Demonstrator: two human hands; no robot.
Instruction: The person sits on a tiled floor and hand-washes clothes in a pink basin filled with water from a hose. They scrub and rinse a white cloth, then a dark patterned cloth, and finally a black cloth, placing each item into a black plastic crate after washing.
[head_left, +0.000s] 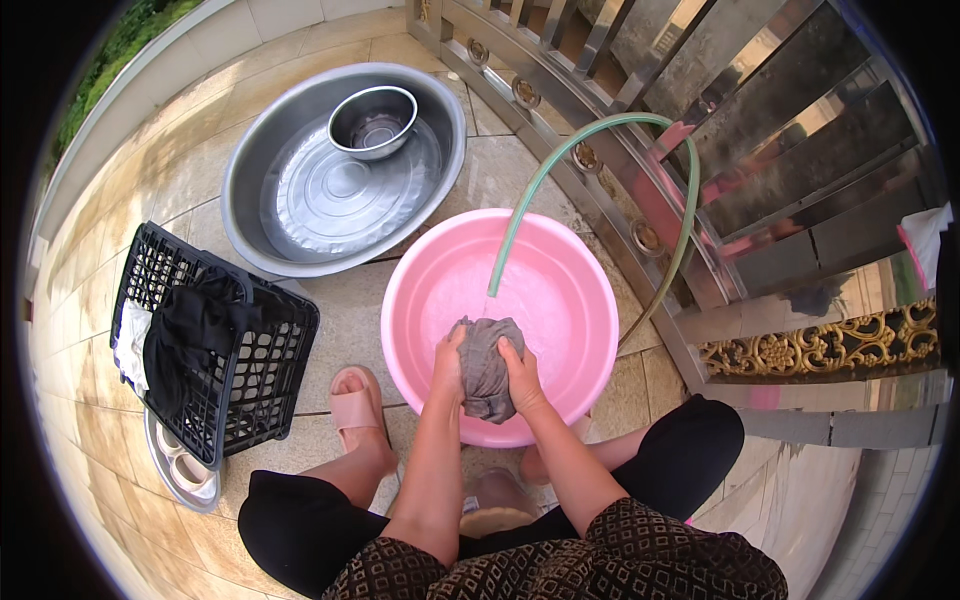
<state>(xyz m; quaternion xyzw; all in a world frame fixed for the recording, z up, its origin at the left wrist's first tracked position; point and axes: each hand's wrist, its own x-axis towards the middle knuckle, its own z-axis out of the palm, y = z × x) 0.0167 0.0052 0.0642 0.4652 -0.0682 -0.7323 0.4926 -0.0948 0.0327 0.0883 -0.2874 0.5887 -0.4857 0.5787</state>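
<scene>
A wet, bunched grey cloth (489, 369) is held over the near part of a pink plastic basin (577, 300). My left hand (450, 364) grips its left side, and my right hand (521, 371) grips the right side with the thumb pressed on top. Just beyond the cloth ends a green hose (521, 202), its mouth hanging over the basin. A thin stream of water seems to run from it down to the cloth. Shallow water appears to cover the basin's floor. The undersides of both hands are hidden.
A large metal tub (247, 180) with water and a small steel bowl (373, 124) stands at upper left. A black plastic crate (262, 375) at left carries black and white clothes (187, 330). Metal gate panels (600, 90) bound the right side. My slippered foot (356, 397) is beside the basin.
</scene>
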